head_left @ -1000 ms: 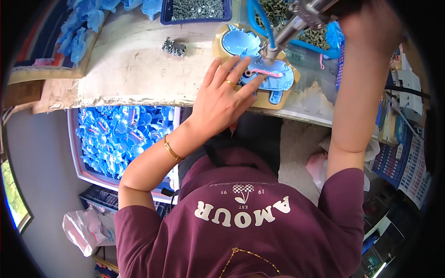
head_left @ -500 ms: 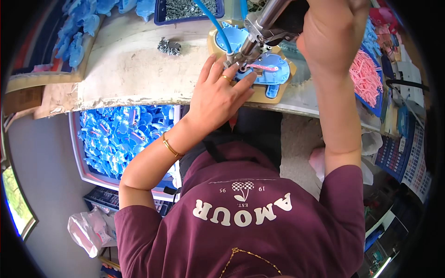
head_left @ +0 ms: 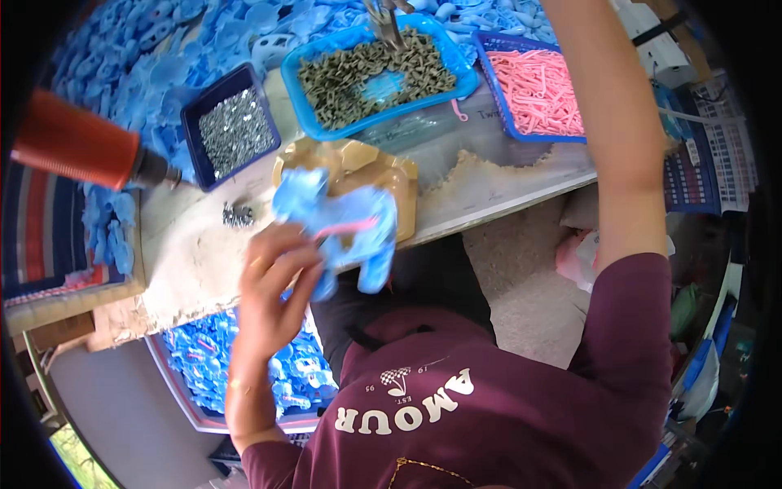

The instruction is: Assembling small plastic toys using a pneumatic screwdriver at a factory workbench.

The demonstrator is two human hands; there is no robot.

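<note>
My left hand [head_left: 281,281] grips a blue plastic shell part [head_left: 371,212] by its left side, the fingers closed on its edge. A pink strip [head_left: 350,226] lies across that part. Motion blurs both hand and part. They hang over the front edge of a tan fixture [head_left: 350,153], which the part hides in some measure. My right forearm [head_left: 623,130] reaches up past the top edge, so my right hand is out of the picture. Below my left hand stands a bin [head_left: 191,416] full of similar blue parts with pink strips.
A small pile of screws [head_left: 238,214] lies by a dark blue tray [head_left: 188,114] of screws. A light blue basket [head_left: 292,90] holds grey-green pieces; a blue tray [head_left: 493,73] holds pink strips. An orange power tool [head_left: 77,138] juts in at left. Blue shells [head_left: 163,45] heap behind.
My left hand has lifted the blue part off the fixture and moved left with it. My right hand has left the metal driver and gone out of view. The view has shifted.
</note>
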